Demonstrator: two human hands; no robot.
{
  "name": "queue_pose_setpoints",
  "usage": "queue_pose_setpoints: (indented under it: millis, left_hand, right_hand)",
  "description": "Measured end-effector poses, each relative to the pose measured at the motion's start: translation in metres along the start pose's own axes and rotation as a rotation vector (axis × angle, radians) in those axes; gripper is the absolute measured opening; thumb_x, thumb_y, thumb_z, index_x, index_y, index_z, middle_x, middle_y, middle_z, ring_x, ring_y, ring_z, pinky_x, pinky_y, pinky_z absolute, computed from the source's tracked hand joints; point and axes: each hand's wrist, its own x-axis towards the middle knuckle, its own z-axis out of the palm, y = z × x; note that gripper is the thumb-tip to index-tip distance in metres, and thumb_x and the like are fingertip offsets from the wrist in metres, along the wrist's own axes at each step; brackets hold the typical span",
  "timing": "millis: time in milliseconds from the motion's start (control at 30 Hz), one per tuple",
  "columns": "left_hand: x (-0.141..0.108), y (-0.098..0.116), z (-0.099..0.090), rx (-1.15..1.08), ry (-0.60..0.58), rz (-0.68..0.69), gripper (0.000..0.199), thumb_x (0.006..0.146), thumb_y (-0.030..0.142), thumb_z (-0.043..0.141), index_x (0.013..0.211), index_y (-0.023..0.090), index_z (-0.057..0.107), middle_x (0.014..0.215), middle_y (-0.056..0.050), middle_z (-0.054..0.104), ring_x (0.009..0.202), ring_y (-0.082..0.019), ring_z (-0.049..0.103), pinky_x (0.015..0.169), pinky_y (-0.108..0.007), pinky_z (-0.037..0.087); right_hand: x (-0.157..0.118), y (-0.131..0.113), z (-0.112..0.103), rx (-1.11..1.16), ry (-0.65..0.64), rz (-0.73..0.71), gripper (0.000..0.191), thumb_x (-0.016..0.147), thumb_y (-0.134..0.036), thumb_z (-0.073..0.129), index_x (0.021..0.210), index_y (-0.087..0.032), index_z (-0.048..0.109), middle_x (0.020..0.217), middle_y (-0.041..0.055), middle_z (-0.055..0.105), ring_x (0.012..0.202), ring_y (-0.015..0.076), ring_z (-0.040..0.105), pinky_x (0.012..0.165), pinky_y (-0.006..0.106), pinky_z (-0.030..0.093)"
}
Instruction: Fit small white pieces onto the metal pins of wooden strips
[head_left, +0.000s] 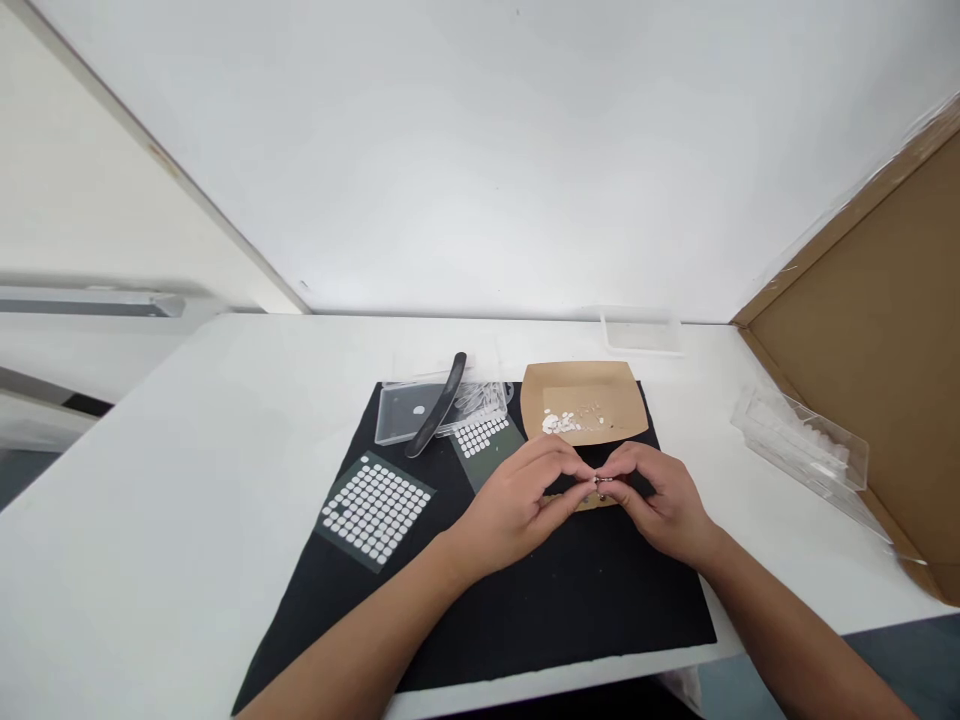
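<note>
My left hand (517, 500) and my right hand (667, 505) meet fingertip to fingertip above the black mat (555, 610). Both are closed in a pinch around a small shiny metallic piece (601, 485), too small to name and mostly covered by the fingers. Just beneath them shows part of a brown card piece (598, 502); my hands hide the rest. Behind the hands stands a brown paper tray (583, 372) holding small white bits in its front part.
Two dark green sheets of white oval dots, one nearer (375, 510) and one farther (487, 460), lie left. A black curved file (439, 405) rests across an open clear case (394, 425). Right are clear plastic boxes (806, 440) and a cardboard wall (870, 330).
</note>
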Motion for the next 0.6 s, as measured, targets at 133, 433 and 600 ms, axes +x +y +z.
queue_pose_setpoints:
  millis: [133,433,600]
  left_hand:
    - [0.0015,-0.0014,-0.0021,0.001,-0.002,0.067,0.012,0.104,0.019,0.067,0.114,0.018,0.073,0.101,-0.007,0.073,0.094,-0.017,0.070,0.076,-0.026,0.061]
    - [0.0022,0.0009,-0.0060,-0.108,-0.036,0.058,0.016,0.101,0.019,0.067,0.115,0.017,0.075,0.098,-0.011,0.074,0.087,-0.017,0.069,0.048,-0.015,0.052]
    - [0.0015,-0.0002,-0.0071,-0.121,-0.058,0.079,0.026,0.099,0.017,0.068,0.124,0.016,0.073,0.103,-0.013,0.073,0.089,-0.018,0.068,0.046,-0.014,0.052]
  right_hand:
    - [0.0000,-0.0012,-0.0007,0.020,-0.001,0.027,0.005,0.105,-0.028,0.069,0.106,-0.026,0.073,0.092,0.0022,0.074,0.079,0.0164,0.070,0.069,0.029,0.054]
    - [-0.0007,-0.0030,-0.0010,0.042,-0.023,0.046,0.006,0.105,-0.031,0.070,0.104,-0.025,0.073,0.090,0.0014,0.073,0.078,0.0157,0.069,0.069,0.028,0.053]
    - [0.0000,-0.0036,-0.0018,0.036,-0.013,0.044,0.006,0.106,-0.030,0.069,0.104,-0.025,0.072,0.090,0.0018,0.074,0.077,0.0158,0.068,0.070,0.029,0.053]
